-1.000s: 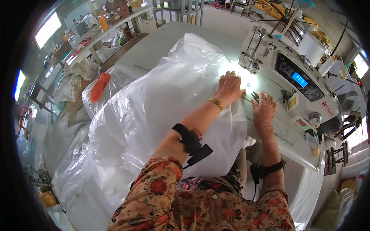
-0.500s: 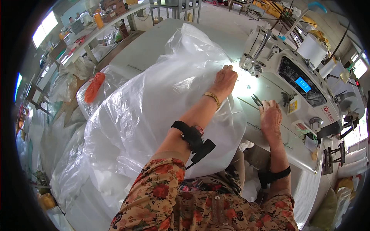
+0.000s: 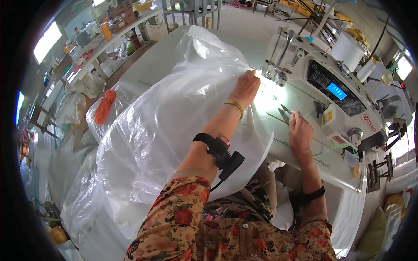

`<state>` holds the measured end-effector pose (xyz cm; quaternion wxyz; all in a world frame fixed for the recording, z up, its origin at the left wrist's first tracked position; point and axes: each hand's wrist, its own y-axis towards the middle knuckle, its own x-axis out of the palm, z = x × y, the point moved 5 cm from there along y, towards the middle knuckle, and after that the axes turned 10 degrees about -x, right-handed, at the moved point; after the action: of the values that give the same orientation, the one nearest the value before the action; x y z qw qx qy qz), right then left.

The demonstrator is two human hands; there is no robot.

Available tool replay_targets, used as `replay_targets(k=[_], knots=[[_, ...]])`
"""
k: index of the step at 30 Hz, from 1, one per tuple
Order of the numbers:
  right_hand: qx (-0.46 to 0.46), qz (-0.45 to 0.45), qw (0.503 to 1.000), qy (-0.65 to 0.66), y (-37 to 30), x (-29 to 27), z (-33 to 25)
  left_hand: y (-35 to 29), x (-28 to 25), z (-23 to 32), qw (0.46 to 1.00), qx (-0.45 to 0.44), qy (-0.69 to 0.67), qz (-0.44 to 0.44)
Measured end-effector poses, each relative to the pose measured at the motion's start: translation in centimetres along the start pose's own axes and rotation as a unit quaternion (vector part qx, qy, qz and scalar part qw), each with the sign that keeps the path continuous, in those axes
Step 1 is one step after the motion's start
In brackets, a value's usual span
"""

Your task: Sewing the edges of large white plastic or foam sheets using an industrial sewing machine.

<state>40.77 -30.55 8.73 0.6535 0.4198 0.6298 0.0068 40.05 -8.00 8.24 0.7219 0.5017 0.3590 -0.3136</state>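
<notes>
A large sheet of clear plastic film (image 3: 143, 126), perhaps a bag, lies in folds over the table and hangs off on my side. My left hand (image 3: 245, 89) is closed, pinching the film's far right edge beside the lit needle area of a white sewing machine (image 3: 313, 74). Exactly where the fingertips meet is washed out by glare. In my right hand (image 3: 301, 134) are small dark thread snips (image 3: 284, 114), blades pointing to the far left and a little apart. They are held low over the machine bed, clear of the film.
The machine's lit control panel (image 3: 335, 89) faces me. White thread cones (image 3: 347, 47) stand behind it. An orange-red bundle (image 3: 104, 106) rests on plastic at the left. A cluttered workbench (image 3: 102, 43) is at the far left; more plastic film (image 3: 74, 178) is heaped below.
The whole view has shifted a little, so the machine sits slightly further left. My left hand keeps its pinch on the film, and the snips stay in my right hand.
</notes>
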Motion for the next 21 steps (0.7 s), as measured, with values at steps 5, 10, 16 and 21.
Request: replay_targets(k=[5, 10, 16, 21], knots=[[0.004, -0.041, 0.999, -0.013, 0.3, -0.2, -0.8, 0.8, 0.2, -1.1, 0.999, -0.023, 0.009, 0.028], [-0.006, -0.079, 0.996, 0.031, 0.4, -0.1, -0.8, 0.6, -0.3, -2.8, 0.996, -0.067, -0.017, 0.058], [-0.072, -0.054, 0.995, 0.046, 0.6, 0.1, -1.6, -2.3, -1.9, -3.7, 0.994, -0.082, -0.049, 0.056], [-0.088, -0.03, 0.996, 0.01, 3.7, 2.0, -5.5, -4.5, -3.5, -2.8, 0.994, -0.065, -0.057, 0.061]])
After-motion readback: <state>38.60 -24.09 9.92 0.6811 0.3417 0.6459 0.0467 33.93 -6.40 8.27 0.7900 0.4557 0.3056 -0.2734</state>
